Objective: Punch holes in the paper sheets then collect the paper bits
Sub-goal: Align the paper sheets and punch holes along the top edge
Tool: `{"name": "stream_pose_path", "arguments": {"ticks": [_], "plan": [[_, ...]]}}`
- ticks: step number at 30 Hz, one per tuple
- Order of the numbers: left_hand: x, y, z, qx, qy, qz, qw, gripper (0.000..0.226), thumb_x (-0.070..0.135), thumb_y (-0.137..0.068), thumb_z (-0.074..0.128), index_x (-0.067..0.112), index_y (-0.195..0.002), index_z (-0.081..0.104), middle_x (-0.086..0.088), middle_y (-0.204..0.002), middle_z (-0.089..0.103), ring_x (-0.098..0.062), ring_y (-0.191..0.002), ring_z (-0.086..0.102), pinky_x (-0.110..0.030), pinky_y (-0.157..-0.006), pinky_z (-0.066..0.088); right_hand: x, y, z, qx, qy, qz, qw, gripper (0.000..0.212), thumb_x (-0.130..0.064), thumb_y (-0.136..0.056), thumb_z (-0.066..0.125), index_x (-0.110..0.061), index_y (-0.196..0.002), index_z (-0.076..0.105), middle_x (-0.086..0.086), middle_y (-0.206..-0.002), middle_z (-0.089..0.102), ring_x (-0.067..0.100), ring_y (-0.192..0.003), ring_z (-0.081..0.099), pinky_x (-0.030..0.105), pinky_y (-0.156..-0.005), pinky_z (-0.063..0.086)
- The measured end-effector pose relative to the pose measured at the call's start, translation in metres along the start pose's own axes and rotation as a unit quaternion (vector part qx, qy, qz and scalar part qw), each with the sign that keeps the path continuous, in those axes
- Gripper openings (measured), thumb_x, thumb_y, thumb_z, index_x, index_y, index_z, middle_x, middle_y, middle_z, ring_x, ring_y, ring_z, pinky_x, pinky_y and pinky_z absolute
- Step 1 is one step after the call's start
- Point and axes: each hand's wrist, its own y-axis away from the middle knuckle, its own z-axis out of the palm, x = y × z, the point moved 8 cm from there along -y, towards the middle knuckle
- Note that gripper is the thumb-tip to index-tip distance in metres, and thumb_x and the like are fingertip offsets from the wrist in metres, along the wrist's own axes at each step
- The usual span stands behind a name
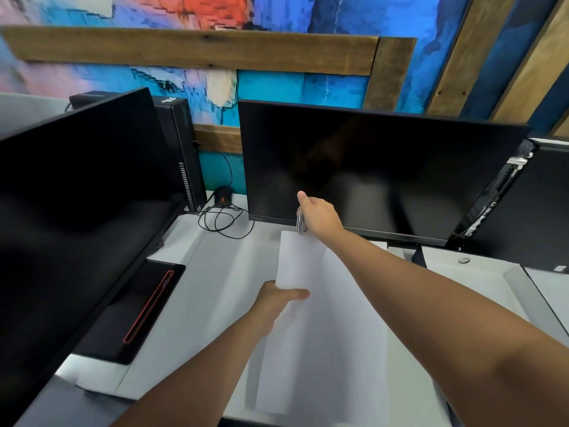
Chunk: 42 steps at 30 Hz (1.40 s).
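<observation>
The left grip (278, 298) pinches the left edge of the white paper sheets (323, 318), thumb on top, above the white counter (209, 288). The right grip (318, 215) curls round a silvery hole punch (301, 224) at the sheets' far edge, before a dark monitor (369, 167). The label (168, 100) atop the black computer tower (184, 143) is too blurred to read.

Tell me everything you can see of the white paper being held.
The paper is plain white, blank and thin-looking, with no holes visible. It is held lengthwise above the white desk, its far end toward the middle monitor. The left hand pinches its left edge, thumb on top. At its far edge a small shiny tool, gripped by the right hand, meets it. One sheet or several: cannot tell.
</observation>
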Motion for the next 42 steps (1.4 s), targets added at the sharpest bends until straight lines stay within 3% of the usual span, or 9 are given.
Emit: {"name": "stream_pose_path", "arguments": {"ticks": [6, 11, 16, 21, 24, 28, 31, 37, 42], "plan": [[0.003, 0.000, -0.002, -0.010, 0.004, 0.005, 1.000, 0.036, 0.014, -0.065, 0.083, 0.010, -0.099, 0.073, -0.007, -0.097, 0.075, -0.024, -0.091, 0.071, -0.036, -0.086, 0.055, -0.003, 0.002, 0.010, 0.000, 0.028, -0.019, 0.999, 0.057, -0.042, -0.102, 0.023, -0.001, -0.105, 0.062, 0.017, -0.105, 0.064, 0.021, -0.082, 0.054, 0.029, -0.073, 0.038], [0.004, -0.001, 0.000, -0.010, 0.005, 0.005, 1.000, 0.034, 0.012, -0.067, 0.082, 0.008, -0.099, 0.073, -0.009, -0.097, 0.075, -0.026, -0.089, 0.072, -0.035, -0.084, 0.056, 0.003, 0.002, 0.021, 0.011, 0.067, -0.015, 0.998, 0.057, -0.045, -0.100, 0.021, -0.006, -0.090, 0.062, 0.013, -0.092, 0.065, 0.023, -0.081, 0.059, 0.042, -0.091, 0.047], [0.002, 0.002, 0.001, -0.006, 0.005, 0.001, 1.000, 0.027, 0.009, -0.069, 0.080, 0.009, -0.096, 0.073, -0.008, -0.094, 0.076, -0.024, -0.085, 0.072, -0.030, -0.077, 0.057, 0.008, 0.002, 0.020, 0.027, 0.109, -0.005, 0.994, 0.055, -0.043, -0.101, 0.021, -0.010, -0.070, 0.052, 0.005, -0.065, 0.053, 0.017, -0.061, 0.051, 0.028, -0.064, 0.040], [0.002, 0.004, 0.004, -0.006, 0.001, 0.003, 1.000, 0.023, 0.008, -0.070, 0.080, 0.011, -0.092, 0.074, -0.006, -0.091, 0.076, -0.020, -0.079, 0.073, -0.025, -0.067, 0.056, 0.011, 0.003, 0.016, 0.047, 0.132, 0.004, 0.990, 0.055, -0.042, -0.102, 0.021, -0.016, -0.060, 0.045, 0.000, -0.056, 0.048, 0.011, -0.052, 0.046, 0.026, -0.057, 0.036], [0.002, 0.004, 0.005, -0.005, -0.004, 0.003, 1.000, 0.027, 0.010, -0.069, 0.081, 0.009, -0.095, 0.073, -0.008, -0.093, 0.076, -0.023, -0.085, 0.072, -0.031, -0.076, 0.057, 0.014, 0.000, 0.014, 0.052, 0.138, 0.008, 0.989, 0.057, -0.043, -0.102, 0.021, -0.016, -0.057, 0.045, 0.001, -0.056, 0.048, 0.012, -0.052, 0.047, 0.023, -0.052, 0.036], [-0.001, 0.004, 0.006, -0.002, -0.007, 0.000, 1.000, 0.030, 0.012, -0.068, 0.081, 0.009, -0.097, 0.073, -0.007, -0.093, 0.076, -0.025, -0.086, 0.072, -0.034, -0.080, 0.057, 0.012, -0.002, 0.015, 0.060, 0.153, 0.008, 0.986, 0.062, -0.042, -0.102, 0.018, -0.014, -0.056, 0.048, 0.002, -0.054, 0.049, 0.018, -0.056, 0.053, 0.034, -0.075, 0.052], [-0.001, 0.004, 0.006, 0.000, -0.010, -0.002, 1.000, 0.031, 0.013, -0.068, 0.081, 0.009, -0.097, 0.073, -0.007, -0.093, 0.076, -0.025, -0.086, 0.072, -0.035, -0.081, 0.057, 0.008, -0.003, 0.014, 0.071, 0.168, -0.008, 0.983, 0.064, -0.041, -0.102, 0.016, -0.013, -0.054, 0.047, 0.002, -0.052, 0.047, 0.021, -0.059, 0.056, 0.039, -0.085, 0.051], [-0.002, 0.003, 0.006, 0.004, -0.013, -0.002, 1.000, 0.032, 0.015, -0.065, 0.082, 0.011, -0.095, 0.073, -0.007, -0.093, 0.076, -0.025, -0.087, 0.072, -0.036, -0.083, 0.057, 0.009, -0.007, 0.018, 0.060, 0.179, -0.019, 0.982, 0.064, -0.043, -0.102, 0.017, -0.013, -0.053, 0.046, 0.003, -0.053, 0.048, 0.020, -0.058, 0.054, 0.043, -0.088, 0.050], [-0.001, 0.003, 0.007, 0.009, -0.004, 0.004, 1.000, 0.026, 0.010, -0.069, 0.081, 0.010, -0.094, 0.074, -0.007, -0.092, 0.076, -0.024, -0.086, 0.072, -0.034, -0.080, 0.057, 0.014, -0.009, 0.020, 0.023, 0.180, -0.015, 0.983, 0.062, -0.052, -0.098, 0.023, -0.013, -0.057, 0.049, 0.003, -0.059, 0.054, 0.017, -0.060, 0.053, 0.044, -0.101, 0.036]]}}
